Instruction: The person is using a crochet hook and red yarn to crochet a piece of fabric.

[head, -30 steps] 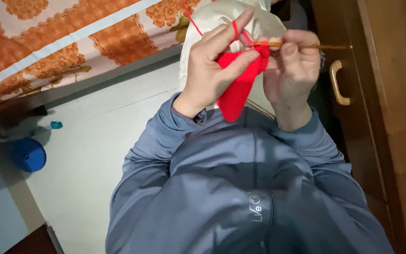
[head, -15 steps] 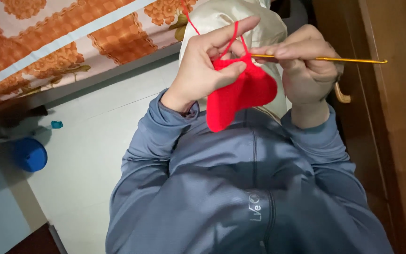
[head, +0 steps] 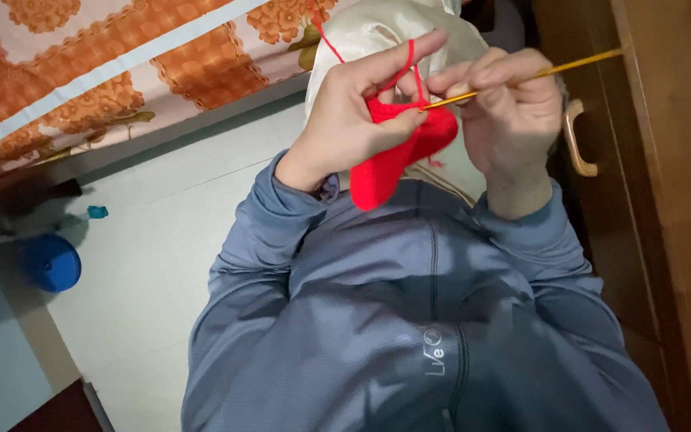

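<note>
Since the frame half a second earlier, the small red crocheted piece [head: 397, 152] had dropped a little lower between the hands, and the thin yellow metal crochet hook [head: 521, 78] had tilted so its far end rose toward the brown wooden cabinet [head: 665, 160].

At far left a round blue ball of yarn [head: 49, 262] lay on the pale tiled floor [head: 153, 264], below the orange flowered bedsheet [head: 81, 72]. The left hand [head: 353, 112] pinched the red piece's top edge, its forefinger raised with the red yarn strand [head: 405, 64] looped over it. The right hand [head: 505, 104] was closed around the hook, whose tip sat in the top row.

Judging by its small size, the piece was only partly worked; a stitch looked to be in progress.
</note>
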